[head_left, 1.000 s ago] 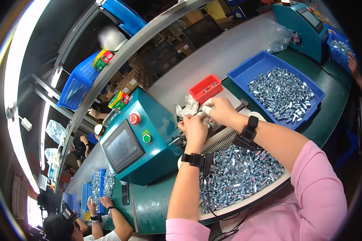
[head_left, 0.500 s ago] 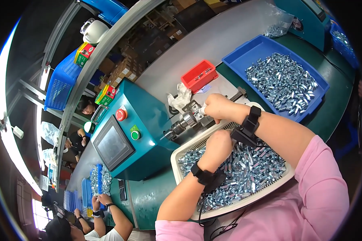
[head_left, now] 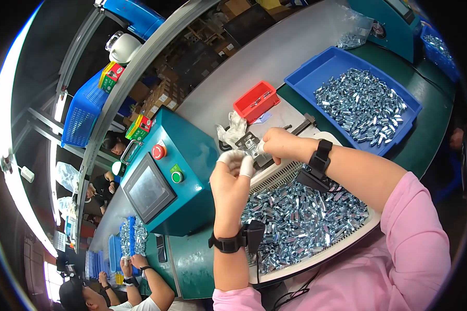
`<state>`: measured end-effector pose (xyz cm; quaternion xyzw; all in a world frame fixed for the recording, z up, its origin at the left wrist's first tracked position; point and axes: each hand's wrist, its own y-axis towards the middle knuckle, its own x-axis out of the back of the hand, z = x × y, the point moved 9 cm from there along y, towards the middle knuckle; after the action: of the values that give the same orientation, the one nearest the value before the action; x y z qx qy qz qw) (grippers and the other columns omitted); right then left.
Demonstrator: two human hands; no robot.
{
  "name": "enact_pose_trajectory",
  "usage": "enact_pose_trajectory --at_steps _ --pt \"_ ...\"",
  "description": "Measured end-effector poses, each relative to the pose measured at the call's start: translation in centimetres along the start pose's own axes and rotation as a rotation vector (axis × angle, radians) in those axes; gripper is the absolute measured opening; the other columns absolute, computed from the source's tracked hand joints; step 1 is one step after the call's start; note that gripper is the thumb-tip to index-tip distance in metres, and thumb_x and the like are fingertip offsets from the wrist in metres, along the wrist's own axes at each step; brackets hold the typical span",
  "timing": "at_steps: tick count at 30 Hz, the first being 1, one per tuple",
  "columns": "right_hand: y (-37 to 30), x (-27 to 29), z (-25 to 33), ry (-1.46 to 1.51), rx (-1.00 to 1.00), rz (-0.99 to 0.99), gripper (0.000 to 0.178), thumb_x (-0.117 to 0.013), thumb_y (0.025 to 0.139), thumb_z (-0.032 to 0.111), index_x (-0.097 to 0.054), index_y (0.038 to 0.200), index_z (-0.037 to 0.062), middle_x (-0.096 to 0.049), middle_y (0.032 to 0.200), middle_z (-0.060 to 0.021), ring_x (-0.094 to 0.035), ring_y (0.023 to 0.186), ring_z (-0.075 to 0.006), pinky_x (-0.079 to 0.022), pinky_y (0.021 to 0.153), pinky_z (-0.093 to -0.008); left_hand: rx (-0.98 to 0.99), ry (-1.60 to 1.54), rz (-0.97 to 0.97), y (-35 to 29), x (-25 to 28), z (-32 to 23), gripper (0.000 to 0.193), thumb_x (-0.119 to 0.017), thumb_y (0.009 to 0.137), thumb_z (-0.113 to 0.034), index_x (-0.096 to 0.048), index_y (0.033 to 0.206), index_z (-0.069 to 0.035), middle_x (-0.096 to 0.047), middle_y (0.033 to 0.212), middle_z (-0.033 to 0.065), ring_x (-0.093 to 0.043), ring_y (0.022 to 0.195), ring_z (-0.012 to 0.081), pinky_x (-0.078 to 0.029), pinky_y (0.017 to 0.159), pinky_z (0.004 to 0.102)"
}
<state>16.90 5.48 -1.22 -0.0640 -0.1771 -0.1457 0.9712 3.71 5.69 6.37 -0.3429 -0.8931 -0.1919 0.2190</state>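
Metal fixture is flanked by the curled left hand and curled right hand; either grip cannot be determined.

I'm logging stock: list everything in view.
Machines: two, teal, left of centre and top right.
Screen: one, grey, nearer machine.
Buttons: two, red and green, nearer machine.
Fixture: one, metallic, at the hands.
Bin: one, red, beyond fixture.
Crumpled cloth: one, white, beside fixture.
Tray: one, blue, right of bin.
Basket: one, cream, before the person.
Metal parts: countless, silver, basket and tray.
Phone: one, dark, left of basket.
Perforated crate: one, blue, left shelf.
Boxes: two, multicoloured, upper left.
Smaller containers: several, blue, lower left.
Plastic bags: several, clear, top right and left.
Cartons: several, brown, background.
Co-workers: at least two, white and dark clothing, left.
Left hand: one, white-tipped, beside fixture.
Right hand: one, white-tipped, at fixture.
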Motion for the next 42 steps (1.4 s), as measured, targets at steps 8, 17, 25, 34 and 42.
enact_pose_trajectory --at_steps 8,17,25,34,42 --pt "-0.6 -0.2 1.1 -0.027 0.031 -0.022 0.021 -0.048 0.072 0.012 -0.06 0.066 -0.0035 -0.06 0.054 -0.0158 -0.064 0.05 -0.022 -0.05 0.055 -0.0298 -0.194 -0.385 -0.311 1.3 1.5 1.1 0.027 -0.055 0.087 -0.008 -0.051 0.112 0.002 -0.061 0.094 0.008 -0.06 0.078 0.0114 -0.046 0.063 0.0203" --pt "0.2 1.0 0.7 -0.097 0.069 -0.084 0.019 -0.049 0.073 0.01 -0.061 0.07 -0.0057 -0.062 0.061 -0.0173 -0.063 0.048 -0.0235 -0.051 0.053 -0.0313 -0.316 -0.267 -0.462 1.8 3.1 3.8 0.024 -0.055 0.088 -0.008 -0.054 0.11 0.001 -0.06 0.096 0.0078 -0.058 0.085 0.014 -0.047 0.071 0.0249" --pt "1.4 0.5 2.3 -0.638 -0.076 -0.075 0.02 -0.055 0.072 0.017 -0.065 0.077 0.0004 -0.064 0.07 -0.0155 -0.066 0.062 -0.0247 -0.052 0.06 -0.0339 -0.381 0.052 -0.575 1.8 3.7 3.9 0.023 -0.058 0.085 -0.009 -0.058 0.106 -0.001 -0.06 0.095 0.0081 -0.058 0.082 0.0137 -0.047 0.07 0.0255" --pt "0.5 8.1 4.3 -0.929 0.011 -0.597 0.028 -0.066 0.067 0.031 -0.067 0.076 0.0045 -0.065 0.077 -0.0154 -0.064 0.074 -0.0309 -0.051 0.065 -0.0388 -0.444 0.199 -0.604 1.8 3.6 3.5 0.022 -0.059 0.083 -0.009 -0.059 0.104 -0.004 -0.06 0.093 0.0106 -0.057 0.082 0.0205 -0.047 0.072 0.0307" --pt "-3.1 18.1 -3.2 -1.07 -0.351 -0.762 0.023 -0.062 0.073 0.027 -0.068 0.079 0.0057 -0.066 0.084 -0.0143 -0.065 0.079 -0.0286 -0.052 0.065 -0.0364 -0.502 0.298 -0.572 1.6 2.8 2.6 0.023 -0.061 0.078 -0.008 -0.062 0.1 -0.004 -0.059 0.092 0.0119 -0.05 0.092 0.0309 -0.041 0.082 0.0381"
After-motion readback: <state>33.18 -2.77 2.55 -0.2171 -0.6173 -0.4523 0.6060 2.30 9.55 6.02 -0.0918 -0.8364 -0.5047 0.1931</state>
